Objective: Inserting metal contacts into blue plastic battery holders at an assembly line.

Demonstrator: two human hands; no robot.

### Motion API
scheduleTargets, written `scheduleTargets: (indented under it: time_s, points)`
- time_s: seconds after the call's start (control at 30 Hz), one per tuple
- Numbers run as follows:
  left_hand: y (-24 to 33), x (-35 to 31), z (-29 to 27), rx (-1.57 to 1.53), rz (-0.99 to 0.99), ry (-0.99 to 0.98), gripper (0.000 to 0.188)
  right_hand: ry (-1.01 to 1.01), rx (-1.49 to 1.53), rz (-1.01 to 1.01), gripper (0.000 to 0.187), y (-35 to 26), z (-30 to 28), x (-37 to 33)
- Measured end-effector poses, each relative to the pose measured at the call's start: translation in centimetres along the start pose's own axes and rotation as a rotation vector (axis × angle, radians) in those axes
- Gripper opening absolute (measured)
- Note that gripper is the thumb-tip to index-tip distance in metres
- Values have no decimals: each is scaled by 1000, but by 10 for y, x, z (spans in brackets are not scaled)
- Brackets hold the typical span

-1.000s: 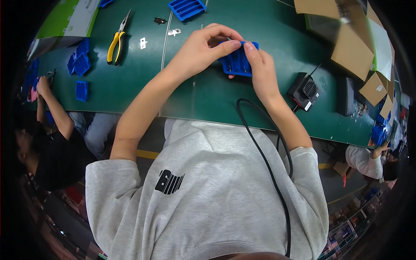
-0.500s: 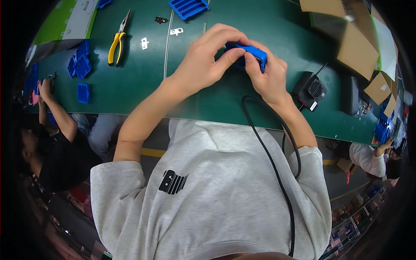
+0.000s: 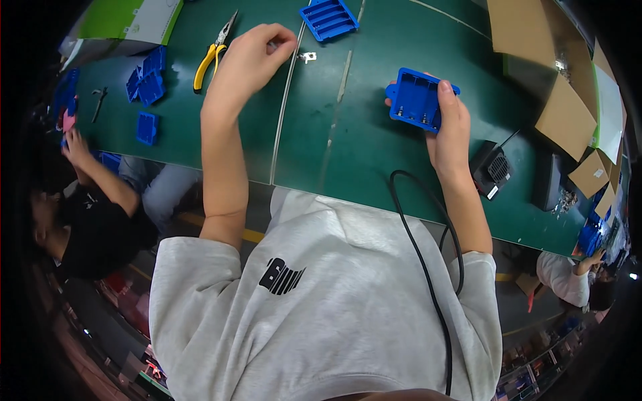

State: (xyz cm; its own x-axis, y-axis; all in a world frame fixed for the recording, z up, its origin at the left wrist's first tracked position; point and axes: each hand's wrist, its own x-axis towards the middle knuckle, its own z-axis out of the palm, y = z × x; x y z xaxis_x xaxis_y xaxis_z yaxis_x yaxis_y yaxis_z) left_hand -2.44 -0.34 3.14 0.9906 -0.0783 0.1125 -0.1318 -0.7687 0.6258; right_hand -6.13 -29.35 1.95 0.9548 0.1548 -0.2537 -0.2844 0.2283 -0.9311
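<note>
My right hand point(image 3: 453, 127) grips a blue plastic battery box point(image 3: 418, 100), its thumb over the right rim. The box's open side faces up, showing slots and small metal contacts along the near edge. My left hand point(image 3: 257, 57) is over the table to the left, its fingers curled closed; whatever is in them is hidden. Just right of those fingers lies a small silver metal plate point(image 3: 308, 57). Long-nose pliers point(image 3: 210, 63) with yellow and black handles lie beside that hand, partly covered by it.
A blue slotted tray point(image 3: 330, 20) lies at the far edge, with more blue parts point(image 3: 148, 80) at the left. A black radio-like device point(image 3: 491, 167) and open cardboard boxes point(image 3: 565, 113) stand right. A black cable point(image 3: 418, 230) hangs near my right arm. Co-workers sit at both sides.
My left hand has let go of the blue box and moved left to the small plates. My right hand alone keeps the box, now turned with its open side up.
</note>
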Motion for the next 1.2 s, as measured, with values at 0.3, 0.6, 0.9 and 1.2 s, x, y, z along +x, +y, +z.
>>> scheduleTargets:
  time_s: [0.3,0.6,0.9,1.2]
  points:
    - [8,1,20,45,-33,-135,19,-104,132,200,56,-11,9,0]
    - [29,1,28,-624,-104,-145,13,-177,283,285,63,-9,9,-1]
    - [55,-12,55,-833,-39,-158,18,-202,273,335,59,-2,10,-2]
    - [67,-17,63,-467,67,-79,14,-186,265,335,56,1,11,-3]
